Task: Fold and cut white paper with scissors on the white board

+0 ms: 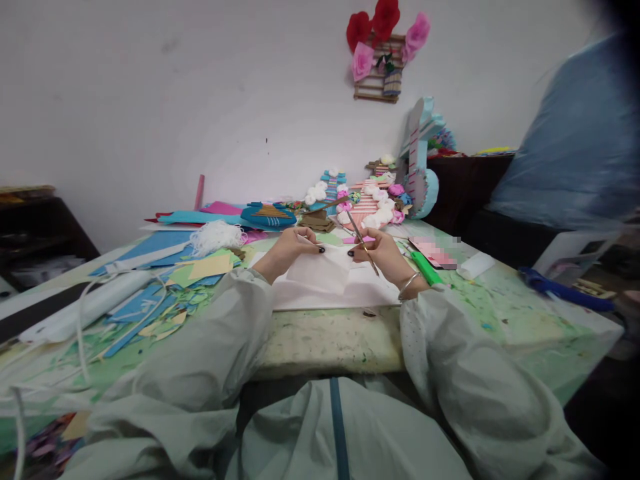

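My left hand [293,252] is closed in a pinch on a thin white paper sheet [320,272], with the thumb on its upper edge. My right hand [383,255] is closed around a slim metal tool [358,230], possibly tweezers or closed scissors. One end of it points up and away from me, and the other sticks out below the fingers. The right thumb is at the sheet's right edge; whether it grips the paper I cannot tell. Under both hands lies a larger white sheet or board [370,293] near the table's front edge.
Paper scraps [173,313], white yarn [217,238] and a white power strip [87,310] lie to the left. Paper crafts [373,203] stand behind. At right are a green cutter [425,267], a phone [433,253], a white roll [475,265] and a blue-handled tool [565,290].
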`<state>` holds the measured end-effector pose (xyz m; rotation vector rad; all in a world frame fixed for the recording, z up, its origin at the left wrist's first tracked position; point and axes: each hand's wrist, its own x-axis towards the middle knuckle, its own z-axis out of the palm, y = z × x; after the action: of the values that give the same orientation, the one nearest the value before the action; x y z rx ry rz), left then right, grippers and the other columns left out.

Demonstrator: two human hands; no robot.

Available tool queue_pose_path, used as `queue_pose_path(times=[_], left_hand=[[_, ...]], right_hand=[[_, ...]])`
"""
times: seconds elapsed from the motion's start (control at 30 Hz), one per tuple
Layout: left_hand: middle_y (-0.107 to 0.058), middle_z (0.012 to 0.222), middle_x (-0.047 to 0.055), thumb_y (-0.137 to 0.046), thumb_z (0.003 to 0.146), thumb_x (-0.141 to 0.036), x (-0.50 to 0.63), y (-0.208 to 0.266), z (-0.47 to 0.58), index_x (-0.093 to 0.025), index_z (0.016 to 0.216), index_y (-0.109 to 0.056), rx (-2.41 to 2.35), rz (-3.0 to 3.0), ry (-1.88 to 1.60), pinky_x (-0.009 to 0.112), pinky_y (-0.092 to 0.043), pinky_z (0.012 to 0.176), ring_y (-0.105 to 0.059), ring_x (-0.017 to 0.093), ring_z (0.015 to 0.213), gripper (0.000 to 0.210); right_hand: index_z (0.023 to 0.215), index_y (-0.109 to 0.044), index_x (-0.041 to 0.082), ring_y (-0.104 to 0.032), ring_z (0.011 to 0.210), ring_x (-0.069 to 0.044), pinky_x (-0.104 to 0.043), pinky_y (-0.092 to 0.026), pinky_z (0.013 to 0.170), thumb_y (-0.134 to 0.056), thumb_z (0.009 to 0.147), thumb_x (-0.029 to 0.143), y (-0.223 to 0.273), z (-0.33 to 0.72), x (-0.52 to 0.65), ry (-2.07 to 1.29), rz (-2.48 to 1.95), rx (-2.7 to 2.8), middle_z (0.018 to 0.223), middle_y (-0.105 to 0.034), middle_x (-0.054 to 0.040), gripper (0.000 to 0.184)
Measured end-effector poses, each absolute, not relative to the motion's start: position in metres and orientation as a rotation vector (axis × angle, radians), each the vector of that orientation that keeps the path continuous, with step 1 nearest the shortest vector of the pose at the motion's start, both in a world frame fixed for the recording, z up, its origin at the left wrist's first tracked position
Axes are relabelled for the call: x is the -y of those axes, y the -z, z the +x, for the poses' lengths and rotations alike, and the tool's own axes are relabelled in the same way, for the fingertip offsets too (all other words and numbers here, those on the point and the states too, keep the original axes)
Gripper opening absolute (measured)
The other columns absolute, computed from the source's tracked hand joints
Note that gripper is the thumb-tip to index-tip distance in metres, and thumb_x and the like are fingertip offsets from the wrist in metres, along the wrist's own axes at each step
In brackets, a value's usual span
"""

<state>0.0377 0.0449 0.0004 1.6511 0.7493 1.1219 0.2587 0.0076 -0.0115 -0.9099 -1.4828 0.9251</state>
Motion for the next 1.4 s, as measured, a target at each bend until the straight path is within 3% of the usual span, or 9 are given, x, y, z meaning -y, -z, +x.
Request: queue_pose_path(times=[0.13,0.3,0.37,0.47,0.57,1.03,1.4], left_hand=[[-0.057,0.057,-0.004,-0.078,0.049,-0.021,-0.048,-0.004,0.032,-0.017,0.075,-0.057,-0.771,1.585,-1.180,0.021,-0.038,0.046,-0.053,0.010,0.047,0.034],[-0.062,0.068,-0.002,-0.074,0.049,-0.017,-0.050,-0.010,0.024,-0.017,0.088,-0.061,-0.734,1.510,-1.333,0.022,-0.042,0.051,-0.057,0.011,0.055,0.040],[-0.061,0.066,-0.002,-0.072,0.050,-0.015,-0.052,-0.010,0.022,-0.016,0.088,-0.062,-0.725,1.500,-1.370,0.020,-0.041,0.050,-0.056,0.010,0.054,0.039],[-0.060,0.063,-0.003,-0.069,0.051,-0.013,-0.055,-0.009,0.020,-0.016,0.090,-0.062,-0.682,1.492,-1.416,0.020,-0.041,0.051,-0.054,0.009,0.053,0.039],[-0.060,0.063,-0.002,-0.067,0.054,-0.013,-0.057,-0.008,0.019,-0.016,0.091,-0.062,-0.653,1.481,-1.443,0.021,-0.041,0.051,-0.054,0.010,0.053,0.038],[-0.064,0.075,0.000,-0.071,0.057,-0.021,-0.052,-0.012,0.022,-0.015,0.091,-0.063,-0.559,1.460,-1.459,0.022,-0.044,0.057,-0.059,0.011,0.062,0.036],[-0.063,0.075,0.000,-0.070,0.057,-0.020,-0.050,-0.013,0.021,-0.015,0.085,-0.064,-0.540,1.496,-1.484,0.021,-0.042,0.056,-0.055,0.011,0.062,0.030]], right_hand=[[0.081,-0.052,0.017,-0.062,0.053,-0.013,-0.024,-0.051,0.053,-0.077,0.058,0.031,0.007,0.262,-0.004,-0.949,-0.851,1.469,0.058,-0.063,0.0019,0.036],[0.075,-0.055,0.016,-0.043,0.037,-0.007,-0.018,-0.035,0.037,-0.069,0.068,0.040,0.010,0.266,-0.003,-0.946,-0.745,1.609,0.046,-0.050,0.0056,0.029],[0.076,-0.058,0.015,-0.040,0.037,-0.007,-0.020,-0.032,0.036,-0.064,0.070,0.051,0.012,0.265,-0.001,-0.999,-0.705,1.704,0.045,-0.047,0.0052,0.037],[0.080,-0.062,0.015,-0.043,0.042,-0.010,-0.024,-0.038,0.041,-0.050,0.069,0.072,0.013,0.263,0.004,-1.157,-0.696,1.812,0.049,-0.047,0.0022,0.059],[0.084,-0.065,0.017,-0.047,0.049,-0.013,-0.028,-0.043,0.048,-0.045,0.064,0.081,0.010,0.261,0.008,-1.291,-0.787,1.850,0.055,-0.052,-0.0012,0.070],[0.097,-0.064,0.010,-0.051,0.051,-0.015,-0.030,-0.044,0.050,-0.042,0.073,0.074,0.014,0.268,0.005,-1.495,-0.618,2.020,0.062,-0.057,-0.0029,0.072],[0.095,-0.067,0.014,-0.052,0.051,-0.016,-0.031,-0.045,0.053,-0.043,0.058,0.087,0.006,0.265,0.012,-1.508,-0.779,1.980,0.061,-0.057,-0.0044,0.085]])
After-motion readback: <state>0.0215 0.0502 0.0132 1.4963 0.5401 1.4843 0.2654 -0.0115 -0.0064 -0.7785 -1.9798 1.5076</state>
